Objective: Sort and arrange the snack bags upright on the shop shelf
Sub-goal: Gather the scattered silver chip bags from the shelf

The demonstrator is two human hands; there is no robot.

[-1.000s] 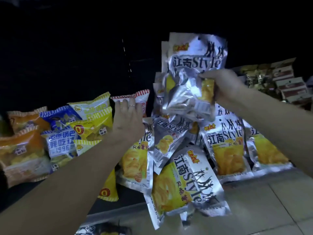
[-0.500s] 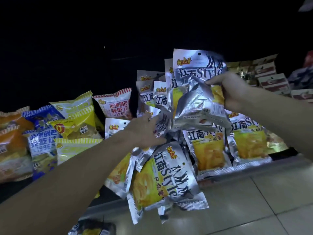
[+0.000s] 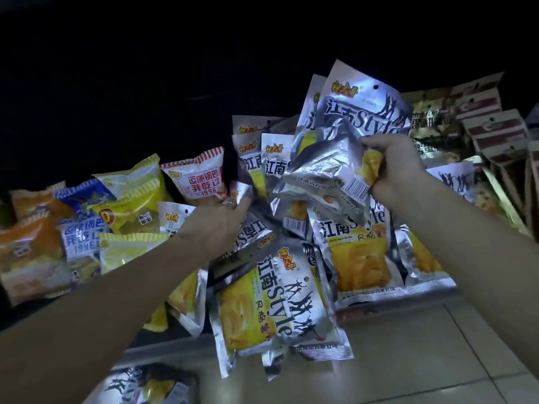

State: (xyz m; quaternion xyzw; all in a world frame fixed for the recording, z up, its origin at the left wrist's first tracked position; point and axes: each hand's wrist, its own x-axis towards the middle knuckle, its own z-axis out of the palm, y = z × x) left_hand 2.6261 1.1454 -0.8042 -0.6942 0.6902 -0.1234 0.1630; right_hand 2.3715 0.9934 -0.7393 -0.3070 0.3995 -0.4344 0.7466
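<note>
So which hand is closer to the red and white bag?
Left. The left hand sits just below the red and white bag; the right hand is far across, gripping silver bags.

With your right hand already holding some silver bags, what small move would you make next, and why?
Probably close the left hand on the silver bag lying upside down under its fingers and lift it toward the bunch gripped by the right hand. That bag lies tumbled in the loose heap, while the silver bags behind stand upright.
</note>
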